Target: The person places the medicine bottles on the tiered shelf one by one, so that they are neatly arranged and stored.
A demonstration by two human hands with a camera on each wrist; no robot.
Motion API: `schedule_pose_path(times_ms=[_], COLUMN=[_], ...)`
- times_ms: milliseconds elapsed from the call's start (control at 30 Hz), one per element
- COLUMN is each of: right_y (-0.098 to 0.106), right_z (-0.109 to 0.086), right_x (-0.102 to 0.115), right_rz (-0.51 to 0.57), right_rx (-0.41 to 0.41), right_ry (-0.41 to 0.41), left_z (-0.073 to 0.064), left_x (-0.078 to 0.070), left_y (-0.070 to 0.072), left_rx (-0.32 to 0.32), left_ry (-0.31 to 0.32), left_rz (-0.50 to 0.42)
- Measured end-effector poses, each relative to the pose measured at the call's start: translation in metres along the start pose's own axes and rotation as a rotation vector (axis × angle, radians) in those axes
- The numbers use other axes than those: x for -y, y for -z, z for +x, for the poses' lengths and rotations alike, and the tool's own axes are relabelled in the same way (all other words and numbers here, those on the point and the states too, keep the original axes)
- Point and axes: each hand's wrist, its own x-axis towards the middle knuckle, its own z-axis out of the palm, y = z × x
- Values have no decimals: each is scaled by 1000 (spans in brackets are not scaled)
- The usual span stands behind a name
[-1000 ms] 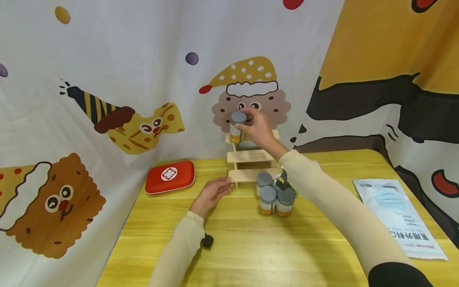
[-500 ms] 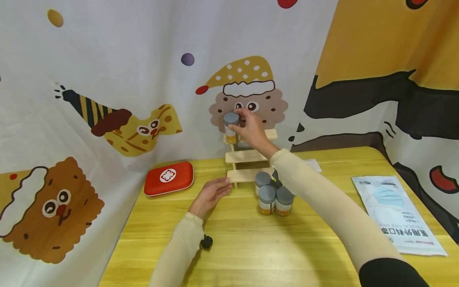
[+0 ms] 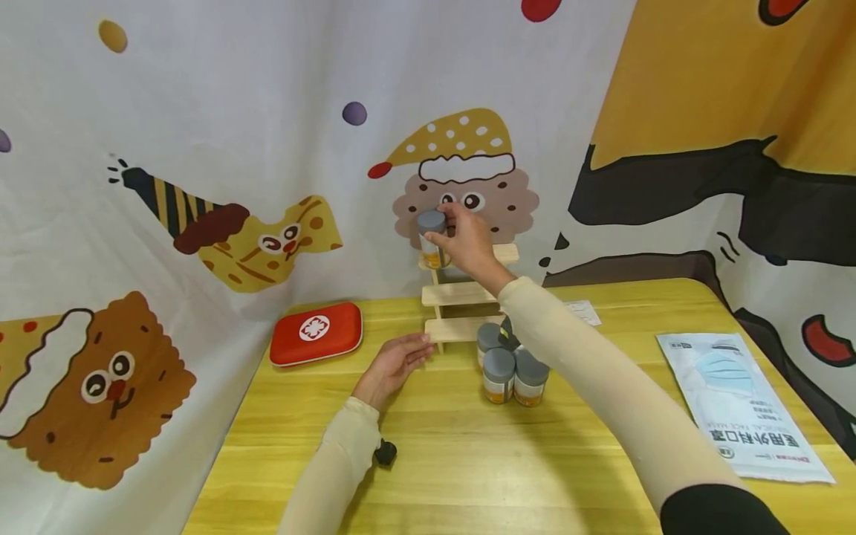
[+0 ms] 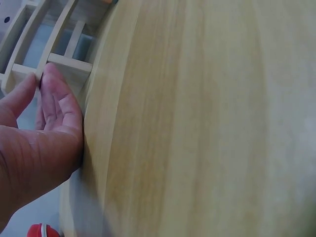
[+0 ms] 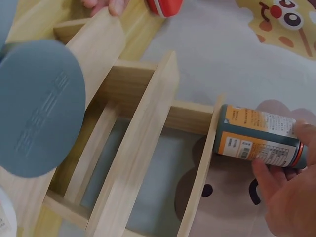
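Note:
My right hand (image 3: 471,241) pinches a small bottle (image 3: 432,249) near its grey lid, thumb on one side and fingers on the other. The bottle, with its white and orange label, stands upright at the left end of the top tier of a three-tier wooden rack (image 3: 458,294). In the right wrist view the base of the bottle (image 5: 256,136) meets that tier's board. My left hand (image 3: 394,364) pinches the left end of the lowest tier, the board (image 4: 52,42) held between thumb and fingers in the left wrist view.
Several similar grey-lidded bottles (image 3: 498,375) cluster before the rack's right side, partly hidden by the right sleeve. A red zippered case (image 3: 316,334) lies left of the rack. A face mask packet (image 3: 742,405) and a small paper slip (image 3: 583,312) lie to the right.
The right hand has shifted the bottle slightly left along the top tier, mostly in the first half second. The left hand keeps its place on the rack.

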Motion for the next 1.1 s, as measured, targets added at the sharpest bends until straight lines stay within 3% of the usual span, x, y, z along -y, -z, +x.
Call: schedule_pose_path(times_ms=[433,633,967,1100], right_y=[-1,6,37,49], right_z=[-1,-11,-38,-52], right_x=[-6,-16,-38,-41], right_rz=[-40,-96,98,126], right_rx=[-18,-30,17,35], right_ry=[47,19,43,47], left_z=[-1,-1,1,2], left_x=[2,2,-1,0], left_y=[-1,0,1,2], left_rx=[7,13,32,22], left_ry=[4,1,-10,-13], left_rz=[-5,9,21,34])
